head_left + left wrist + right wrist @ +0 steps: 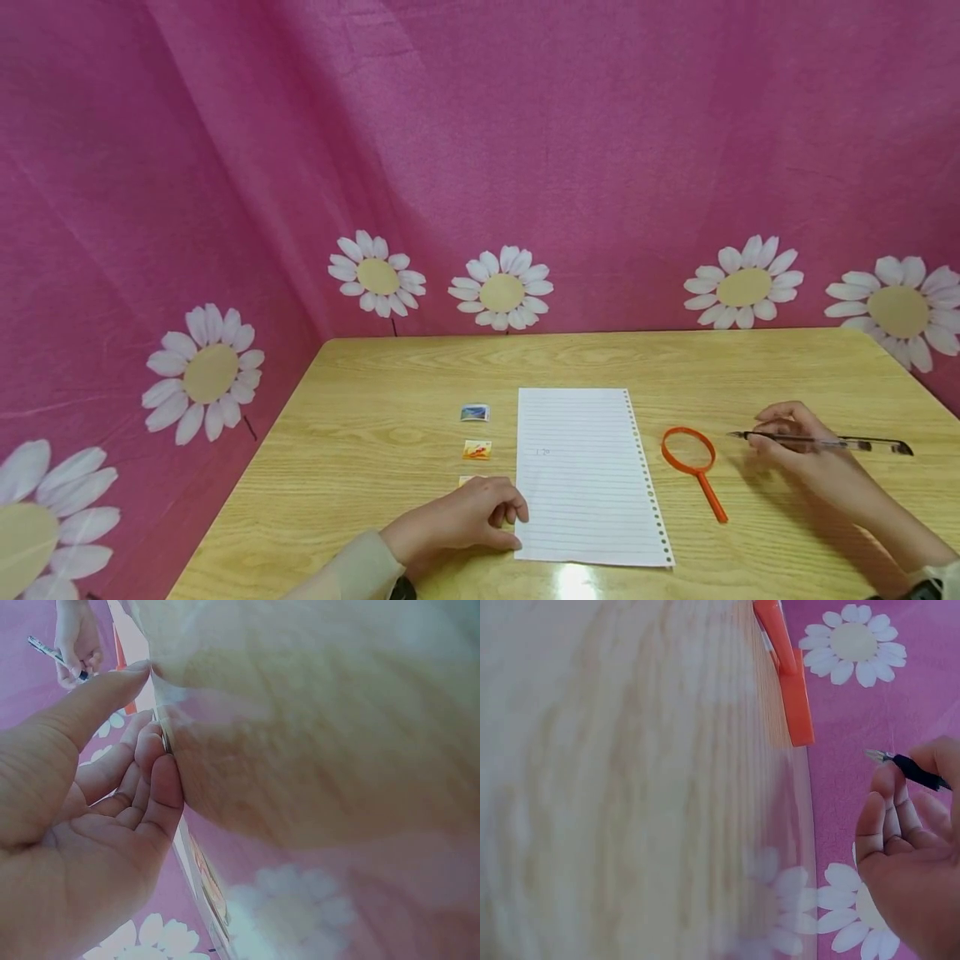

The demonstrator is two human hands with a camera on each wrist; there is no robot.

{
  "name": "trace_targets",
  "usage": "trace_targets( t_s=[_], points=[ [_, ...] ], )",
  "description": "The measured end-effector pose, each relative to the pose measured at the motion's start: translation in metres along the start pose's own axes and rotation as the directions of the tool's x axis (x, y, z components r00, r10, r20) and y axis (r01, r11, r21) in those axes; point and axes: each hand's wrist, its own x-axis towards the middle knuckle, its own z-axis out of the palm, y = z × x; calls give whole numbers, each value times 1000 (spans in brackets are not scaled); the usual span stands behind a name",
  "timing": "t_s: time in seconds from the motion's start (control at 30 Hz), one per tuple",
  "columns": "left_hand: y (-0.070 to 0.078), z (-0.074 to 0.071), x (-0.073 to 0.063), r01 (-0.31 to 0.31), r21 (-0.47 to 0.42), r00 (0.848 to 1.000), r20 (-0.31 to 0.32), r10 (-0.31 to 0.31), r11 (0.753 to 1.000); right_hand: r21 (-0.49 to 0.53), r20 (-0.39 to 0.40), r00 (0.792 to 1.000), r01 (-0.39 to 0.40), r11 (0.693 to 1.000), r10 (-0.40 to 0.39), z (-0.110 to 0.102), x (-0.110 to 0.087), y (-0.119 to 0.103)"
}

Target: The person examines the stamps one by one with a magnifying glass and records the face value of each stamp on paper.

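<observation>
Pen [855, 442] pinched in right hand [798, 446], raised above table [360, 450]; left hand [476, 512], relaxed, rests at left edge of paper [585, 500].

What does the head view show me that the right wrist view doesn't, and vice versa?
Only the head view: the white lined paper sheet with punched holes, the left hand touching its left edge, and small rectangular picture cards left of it.

Only the right wrist view: the palm side of the right hand.

Both: the slim pen with a black grip in that hand, the orange magnifying glass, the wood-grain tabletop and the pink flowered cloth.
</observation>
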Motion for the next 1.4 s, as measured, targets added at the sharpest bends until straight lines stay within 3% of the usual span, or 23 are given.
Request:
trace_targets(
  t_s=[0.17, 0.37, 0.7, 0.8, 0.87, 0.93, 1.03, 1.13, 1.4],
  points=[
    [0, 0, 0, 6, -5, 1000, 0, -6, 1000, 10, 19, 997, 80, 997, -80, 1, 0, -1],
    [0, 0, 0, 21, -29, 1000, 1, -20, 999, -28, 1, 993, 121, 992, -121, 5, 2, -2],
    [1, 0, 0, 19, -24, 1000, 6, -19, 1000, 9, -20, 997, 75, 997, -75, 1, 1, 4],
    [1, -1, 0, 20, -28, 1000, 11, -20, 999, 47, -47, 978, 207, 977, -205, -2, 1, 6],
    [1, -1, 0, 15, -26, 1000, 12, -15, 1000, 151, -38, 949, 315, 937, -313, -5, 2, 10],
    [2, -1, -1, 16, -30, 1000, 13, -16, 999, 237, -4, 927, 366, 900, -376, -9, 1, 13],
    [1, -1, -1, 30, -43, 999, 14, -29, 999, 246, 34, 938, 327, 912, -345, -14, -2, 16],
    [0, 0, 0, 42, -56, 999, 15, -41, 998, 112, 42, 961, 269, 957, -275, -17, -6, 17],
    [-1, 0, 0, 17, -45, 1000, 12, -16, 999, 55, 75, 981, 176, 983, -180, -24, -5, 11]
  ],
)
